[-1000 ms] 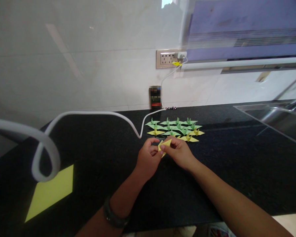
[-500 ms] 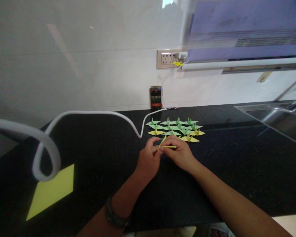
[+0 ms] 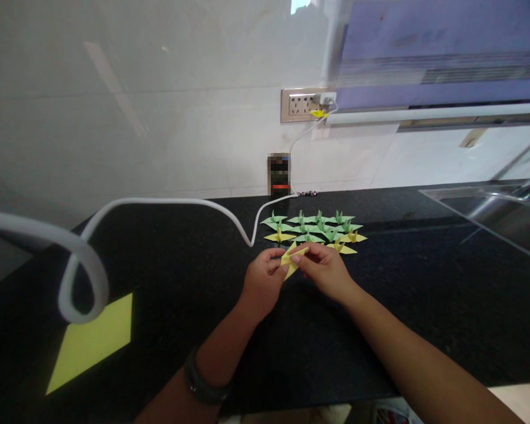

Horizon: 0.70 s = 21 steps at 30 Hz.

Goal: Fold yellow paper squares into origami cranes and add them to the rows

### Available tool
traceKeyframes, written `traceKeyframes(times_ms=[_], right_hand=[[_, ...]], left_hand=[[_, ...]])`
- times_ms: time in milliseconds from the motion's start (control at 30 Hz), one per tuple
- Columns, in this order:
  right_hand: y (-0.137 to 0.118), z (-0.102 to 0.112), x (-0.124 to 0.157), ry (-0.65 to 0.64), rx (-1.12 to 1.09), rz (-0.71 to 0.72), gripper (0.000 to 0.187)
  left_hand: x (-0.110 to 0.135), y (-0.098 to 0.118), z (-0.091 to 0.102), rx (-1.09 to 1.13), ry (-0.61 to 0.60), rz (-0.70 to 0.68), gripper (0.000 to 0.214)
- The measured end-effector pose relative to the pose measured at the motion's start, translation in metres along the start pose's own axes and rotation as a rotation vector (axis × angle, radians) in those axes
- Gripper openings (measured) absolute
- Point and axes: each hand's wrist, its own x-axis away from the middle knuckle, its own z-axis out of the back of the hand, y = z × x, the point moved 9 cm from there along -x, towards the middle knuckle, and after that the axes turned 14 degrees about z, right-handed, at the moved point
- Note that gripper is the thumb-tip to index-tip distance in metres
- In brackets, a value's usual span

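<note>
Black counter (image 3: 380, 330), folded yellow paper (image 3: 292, 269) pinched above it

Polished, faintly speckled, the surface runs back beyond the fingers to smooth, pale wall tile (image 3: 159, 129). Thin, matte and creased into sharp flaps, the paper sits between both sets of fingertips: the left hand (image 3: 262, 280) nips its left side, and the right hand (image 3: 329, 274) clamps its right, thumb on top. One tip points away from the person, another rightward, another back toward them; the fingers hide its long axis. Just beyond the fingertips stand spiky green and yellow paper cranes (image 3: 320, 227); well left lies a flat yellow sheet (image 3: 101, 341).
</note>
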Motion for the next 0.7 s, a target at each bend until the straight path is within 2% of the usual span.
traceKeyframes(times_ms=[100, 167, 400, 600, 700], right_hand=[[0.000, 0.001, 0.001, 0.016, -0.001, -0.010, 0.012], [0.000, 0.000, 0.001, 0.017, -0.001, -0.013, 0.014], [0.007, -0.004, 0.005, 0.061, -0.050, -0.071, 0.019], [0.016, -0.004, 0.008, 0.140, -0.123, -0.132, 0.020], [0.018, -0.003, 0.009, 0.199, -0.219, -0.151, 0.030]], left_hand=[[-0.001, -0.003, -0.006, 0.173, -0.093, 0.089, 0.030], [0.000, -0.004, -0.007, 0.222, -0.102, 0.113, 0.028], [0.000, -0.006, 0.007, 0.146, 0.058, 0.067, 0.024], [0.001, -0.005, 0.011, 0.068, 0.103, 0.039, 0.023], [0.001, -0.003, 0.012, 0.083, 0.102, 0.018, 0.023]])
